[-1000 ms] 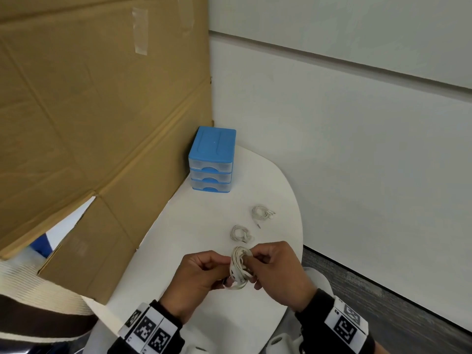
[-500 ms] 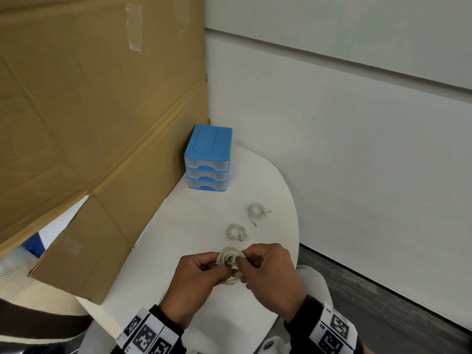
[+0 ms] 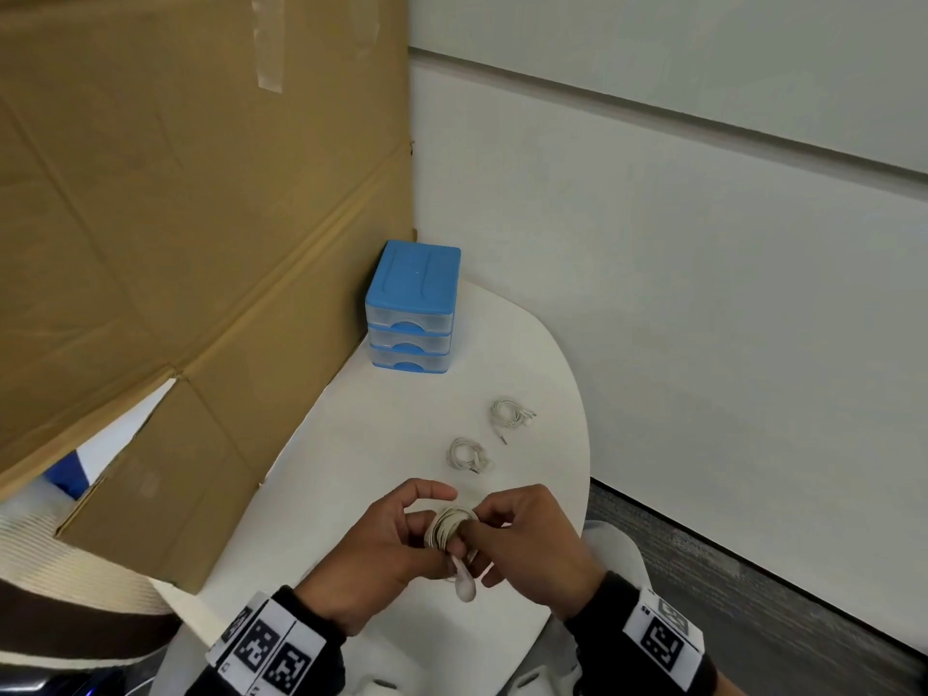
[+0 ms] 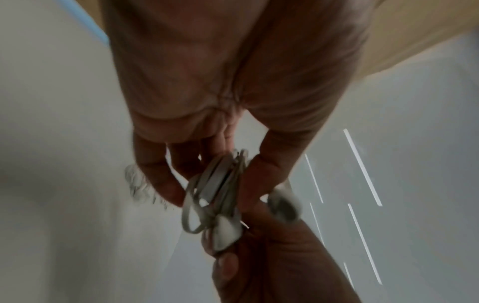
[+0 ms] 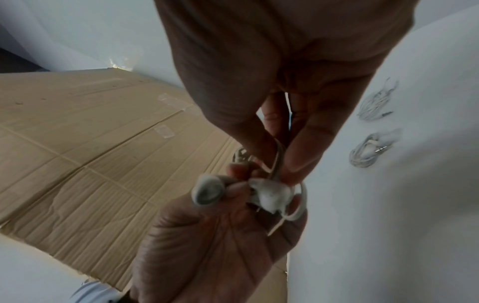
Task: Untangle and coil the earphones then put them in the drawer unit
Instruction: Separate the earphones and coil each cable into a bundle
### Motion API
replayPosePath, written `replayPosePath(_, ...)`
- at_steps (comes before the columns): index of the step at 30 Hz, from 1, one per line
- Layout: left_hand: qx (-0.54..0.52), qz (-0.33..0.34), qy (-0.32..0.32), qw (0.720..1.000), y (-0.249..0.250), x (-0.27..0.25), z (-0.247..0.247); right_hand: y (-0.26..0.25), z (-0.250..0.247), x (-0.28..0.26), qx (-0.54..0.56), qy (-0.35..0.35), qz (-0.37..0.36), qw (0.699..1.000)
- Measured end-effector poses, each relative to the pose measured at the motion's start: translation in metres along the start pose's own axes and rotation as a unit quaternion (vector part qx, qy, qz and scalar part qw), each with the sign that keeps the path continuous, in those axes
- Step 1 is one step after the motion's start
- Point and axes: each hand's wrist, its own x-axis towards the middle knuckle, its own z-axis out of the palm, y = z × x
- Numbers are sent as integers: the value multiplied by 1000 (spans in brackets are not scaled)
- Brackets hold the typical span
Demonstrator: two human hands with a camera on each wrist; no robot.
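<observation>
White coil (image 3: 448,528) pinched betw. both hands, left (image 3: 381,550) & right (image 3: 527,545), just above surface (image 3: 351,444), buds (image 3: 464,587) dangling: loose grip may spring loops open or re-tangle before reaching closed drawer unit (image 3: 412,308).

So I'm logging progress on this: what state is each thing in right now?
held earphones: coiled, gripped by both hands, one earbud dangling
near earphones: coiled, lying on table
far earphones: coiled, lying on table
drawer unit: all three drawers closed
left hand: gripping coil
right hand: pinching coil
</observation>
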Motion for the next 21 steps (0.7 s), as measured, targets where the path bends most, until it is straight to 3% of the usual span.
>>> replayPosePath(4,-62,-11,-32,998,-4,0,3,2,0,0,3,0,16,1000)
replayPosePath(9,-189,-17,-8,982,-17,3,5,-2,-1,-2,22,15,16,1000)
replayPosePath(16,-80,16,65,995,-25,1,17,3,-1,0,-1,46,14,999)
replayPosePath(21,-129,-11,32,991,-23,5,9,4,-2,2,10,54,25,998)
